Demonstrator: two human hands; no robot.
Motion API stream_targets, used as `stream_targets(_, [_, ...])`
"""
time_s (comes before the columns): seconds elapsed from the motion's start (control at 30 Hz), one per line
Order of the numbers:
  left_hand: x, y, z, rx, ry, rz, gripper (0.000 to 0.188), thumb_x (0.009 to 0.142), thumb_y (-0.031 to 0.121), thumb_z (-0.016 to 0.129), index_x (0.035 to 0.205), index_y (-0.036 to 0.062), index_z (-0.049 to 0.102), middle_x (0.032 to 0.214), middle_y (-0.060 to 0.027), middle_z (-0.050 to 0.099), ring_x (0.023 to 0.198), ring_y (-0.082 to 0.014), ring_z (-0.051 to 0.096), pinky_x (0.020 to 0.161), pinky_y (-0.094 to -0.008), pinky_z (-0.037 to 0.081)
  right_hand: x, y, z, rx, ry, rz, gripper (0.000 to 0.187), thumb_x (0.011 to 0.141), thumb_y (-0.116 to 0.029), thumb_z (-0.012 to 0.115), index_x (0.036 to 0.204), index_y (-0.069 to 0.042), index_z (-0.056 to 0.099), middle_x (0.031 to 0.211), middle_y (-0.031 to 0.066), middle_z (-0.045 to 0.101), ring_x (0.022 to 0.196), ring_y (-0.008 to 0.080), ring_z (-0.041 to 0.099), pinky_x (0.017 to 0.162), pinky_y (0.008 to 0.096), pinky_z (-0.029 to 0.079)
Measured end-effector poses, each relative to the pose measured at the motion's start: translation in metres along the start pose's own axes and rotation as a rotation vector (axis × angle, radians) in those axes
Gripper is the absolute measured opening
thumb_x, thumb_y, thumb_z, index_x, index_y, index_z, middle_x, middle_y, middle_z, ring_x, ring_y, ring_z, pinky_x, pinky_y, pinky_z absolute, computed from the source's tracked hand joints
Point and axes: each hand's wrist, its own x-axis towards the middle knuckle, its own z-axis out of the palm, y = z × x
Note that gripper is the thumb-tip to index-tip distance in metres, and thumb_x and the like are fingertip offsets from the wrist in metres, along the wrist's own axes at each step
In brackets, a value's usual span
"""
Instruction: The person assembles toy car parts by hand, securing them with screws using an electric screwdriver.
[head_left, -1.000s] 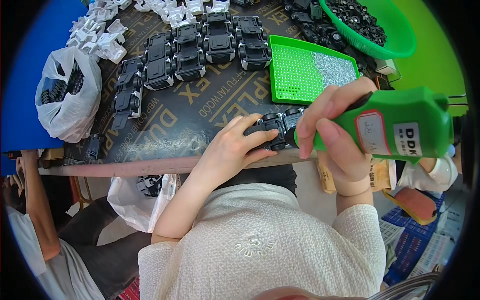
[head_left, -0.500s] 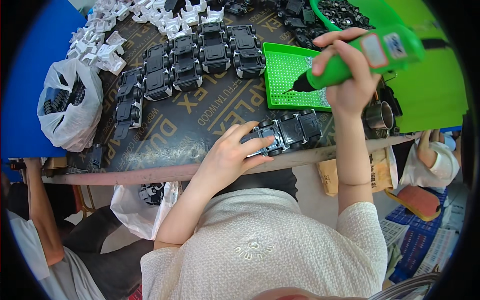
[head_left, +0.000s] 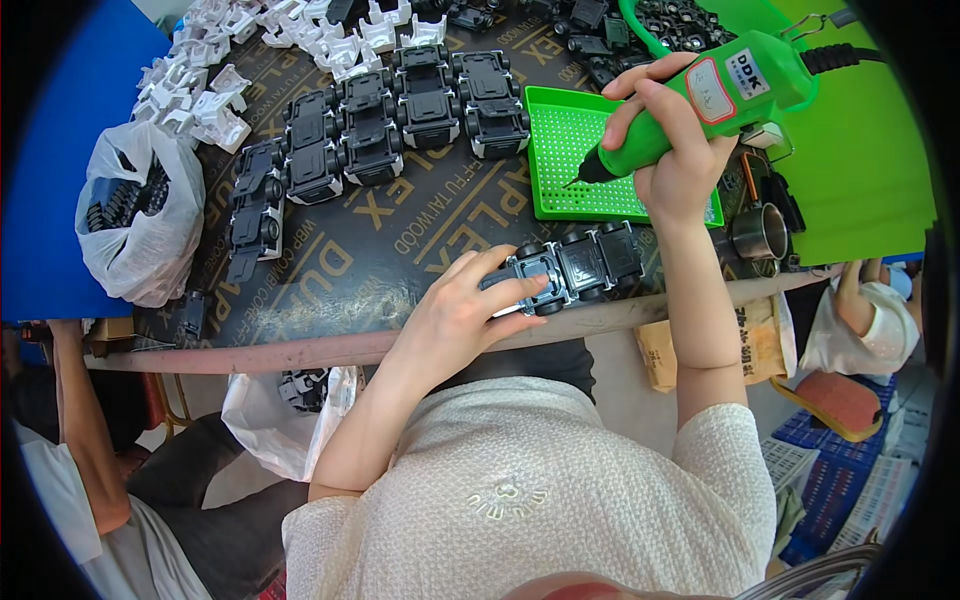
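Note:
My left hand (head_left: pixel 450 310) is closed on one end of a black toy car (head_left: pixel 580 268) with white trim, wheels showing along its sides. It lies on the dark table close to the near edge. Raised above the right part of the table, my right hand (head_left: pixel 680 150) grips a green electric screwdriver (head_left: pixel 655 135), its cord leading off to the upper right. The thin bit points down and left over a bright green perforated tray (head_left: pixel 548 205), apart from the toy car. Part of the tray is hidden behind the screwdriver and my hand.
Rows of black toy car bodies (head_left: pixel 372 130) stand left of the tray, with white plastic parts (head_left: pixel 205 105) heaped behind. A white plastic bag (head_left: pixel 140 250) of black parts sits at far left. A metal cup (head_left: pixel 760 235) stands right; another person's arm (head_left: pixel 88 430) is at left.
My right hand and the screwdriver have shifted a little to the left over the tray. My left hand and the toy car have stayed nearly still.

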Motion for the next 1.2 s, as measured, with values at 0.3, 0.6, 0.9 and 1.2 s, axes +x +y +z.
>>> stream_targets(0.3, [0.000, -0.001, 0.001, -0.004, 0.008, 0.000, 0.035, 0.070, 0.023, 0.077, 0.103, 0.0145, 0.067, 0.111, -0.0152, 0.056, 0.094, -0.0305, 0.059, 0.079, -0.0375, 0.050, -0.001, -0.001, 0.001, -0.034, 0.010, 0.008, 0.010, 0.079, -0.003, 0.057, 0.084, 0.005, 0.053, 0.070, 0.0143, 0.063, 0.044, 0.0176, 0.058, 0.046, 0.0263, 0.044])
stream_targets(0.6, [-0.001, -0.001, 0.002, -0.002, 0.007, 0.015, 0.036, 0.070, 0.024, 0.077, 0.103, 0.0145, 0.067, 0.111, -0.0151, 0.056, 0.093, -0.0308, 0.059, 0.078, -0.0374, 0.051, -0.002, 0.000, 0.003, -0.019, -0.012, 0.025, 0.008, 0.079, 0.000, 0.056, 0.085, 0.004, 0.053, 0.067, 0.0126, 0.061, 0.045, 0.0166, 0.057, 0.047, 0.0260, 0.044])
stream_targets(0.9, [-0.001, -0.001, 0.001, -0.009, 0.000, 0.005, 0.034, 0.071, 0.024, 0.076, 0.103, 0.0132, 0.067, 0.112, -0.0151, 0.057, 0.094, -0.0304, 0.058, 0.079, -0.0374, 0.050, -0.011, -0.048, -0.008, 0.054, -0.127, -0.140, 0.024, 0.088, -0.008, 0.040, 0.107, 0.005, 0.048, 0.101, 0.0305, 0.058, 0.055, 0.0227, 0.054, 0.055, 0.0314, 0.046])
stream_targets(1.2, [0.000, -0.003, 0.000, -0.028, 0.004, 0.004, 0.036, 0.070, 0.021, 0.077, 0.103, 0.0120, 0.066, 0.112, -0.0136, 0.056, 0.093, -0.0307, 0.058, 0.079, -0.0376, 0.050, -0.057, -0.081, 0.025, 0.091, -0.267, 0.184, 0.024, 0.082, -0.007, 0.054, 0.101, -0.002, 0.040, 0.084, 0.0250, 0.056, 0.047, 0.0220, 0.054, 0.044, 0.0320, 0.048])
